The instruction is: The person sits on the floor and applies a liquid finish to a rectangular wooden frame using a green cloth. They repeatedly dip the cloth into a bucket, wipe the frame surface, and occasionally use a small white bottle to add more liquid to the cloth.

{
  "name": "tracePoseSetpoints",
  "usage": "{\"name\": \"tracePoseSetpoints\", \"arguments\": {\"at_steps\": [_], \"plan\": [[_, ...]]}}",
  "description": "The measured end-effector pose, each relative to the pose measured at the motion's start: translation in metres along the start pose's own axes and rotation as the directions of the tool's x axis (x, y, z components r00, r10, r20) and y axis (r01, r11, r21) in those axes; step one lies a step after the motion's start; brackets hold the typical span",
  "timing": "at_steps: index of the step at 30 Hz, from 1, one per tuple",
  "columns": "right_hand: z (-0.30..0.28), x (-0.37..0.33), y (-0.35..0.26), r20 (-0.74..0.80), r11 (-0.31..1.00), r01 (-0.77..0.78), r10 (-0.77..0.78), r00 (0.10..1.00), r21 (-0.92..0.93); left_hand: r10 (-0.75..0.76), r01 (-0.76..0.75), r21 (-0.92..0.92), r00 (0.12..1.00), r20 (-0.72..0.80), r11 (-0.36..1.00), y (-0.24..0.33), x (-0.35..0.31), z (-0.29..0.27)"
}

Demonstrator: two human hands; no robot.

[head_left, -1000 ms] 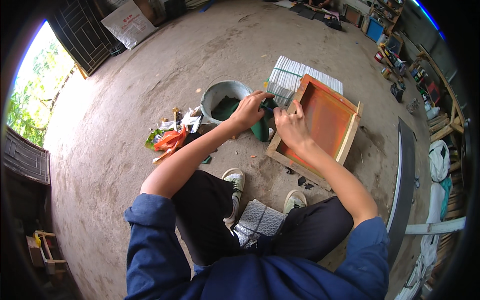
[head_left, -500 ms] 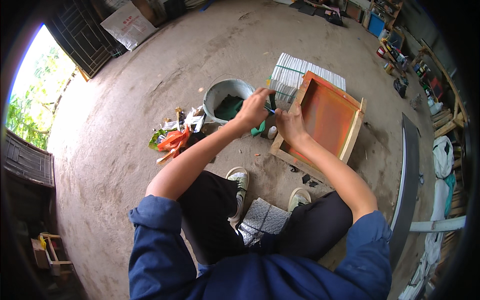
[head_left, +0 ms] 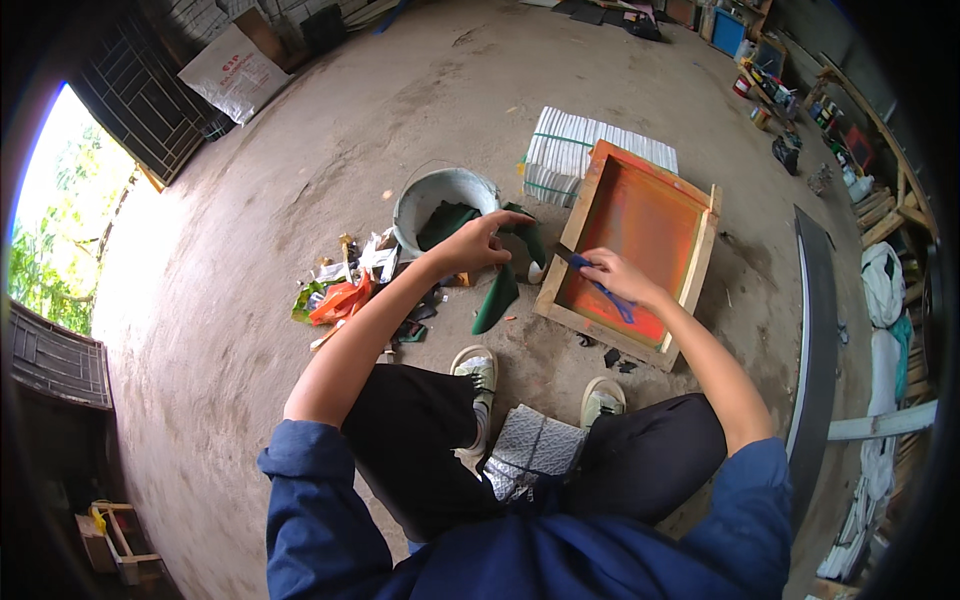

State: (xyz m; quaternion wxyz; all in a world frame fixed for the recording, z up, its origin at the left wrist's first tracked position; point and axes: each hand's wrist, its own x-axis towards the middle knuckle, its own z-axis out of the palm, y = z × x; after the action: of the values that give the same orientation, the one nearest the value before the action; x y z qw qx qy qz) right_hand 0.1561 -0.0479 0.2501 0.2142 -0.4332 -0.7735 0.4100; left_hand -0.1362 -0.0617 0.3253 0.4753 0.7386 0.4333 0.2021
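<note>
Pinched in my left hand (head_left: 472, 246) is a limp dark green piece of sheet (head_left: 496, 303); its lower end hangs free beside the bucket. Whether it is cloth or rubber I cannot tell. My right hand (head_left: 618, 277) grips a slim blue tool (head_left: 621, 306), too blurred to name exactly, over the near left corner of a printing screen. That screen (head_left: 655, 225) has a wooden frame and orange-stained mesh and leans on a bundle of white sheets (head_left: 560, 150). More dark green material lies inside the whitish bucket (head_left: 405, 215) left of my left hand.
Scraps and wrappers (head_left: 345, 300) lie left of the bucket. A wrapped silvery packet (head_left: 535, 445) sits between my shoes. A long dark board (head_left: 812, 330) lies at the right, with bottles and cans (head_left: 770, 85) along the far right wall. A white sack (head_left: 235, 72) stands at the far left.
My hands have moved apart: the right one went right and down with the blue tool, over the screen. My left hand came slightly left and lower, and the green piece now hangs longer.
</note>
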Motion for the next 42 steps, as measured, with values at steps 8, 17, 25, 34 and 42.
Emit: {"name": "tracePoseSetpoints", "arguments": {"at_steps": [8, 17, 25, 34, 42], "plan": [[-0.003, 0.011, -0.042, 0.273, 0.835, -0.228, 0.097, 0.957, 0.501, 0.134, -0.122, -0.218, 0.99, 0.039, 0.968, 0.009, 0.007, 0.014], [-0.002, 0.011, -0.055, 0.131, 0.474, -0.161, 0.096, 0.987, 0.866, 0.167, -0.14, -0.265, 0.983, 0.081, 0.954, 0.009, 0.012, 0.018], [0.006, 0.019, -0.039, 0.136, 0.528, -0.236, 0.222, 0.966, 0.816, 0.179, -0.168, -0.234, 0.983, 0.026, 0.957, 0.004, 0.017, 0.03], [-0.001, 0.005, -0.013, 0.051, 0.833, -0.28, 0.292, 0.955, 0.478, 0.214, -0.231, -0.158, 0.97, -0.118, 0.96, 0.006, 0.01, 0.035], [-0.009, 0.002, -0.069, 0.199, 0.719, -0.213, 0.105, 0.974, 0.661, 0.451, -0.454, 0.051, 0.857, -0.248, 0.89, 0.018, 0.013, 0.032]]}}
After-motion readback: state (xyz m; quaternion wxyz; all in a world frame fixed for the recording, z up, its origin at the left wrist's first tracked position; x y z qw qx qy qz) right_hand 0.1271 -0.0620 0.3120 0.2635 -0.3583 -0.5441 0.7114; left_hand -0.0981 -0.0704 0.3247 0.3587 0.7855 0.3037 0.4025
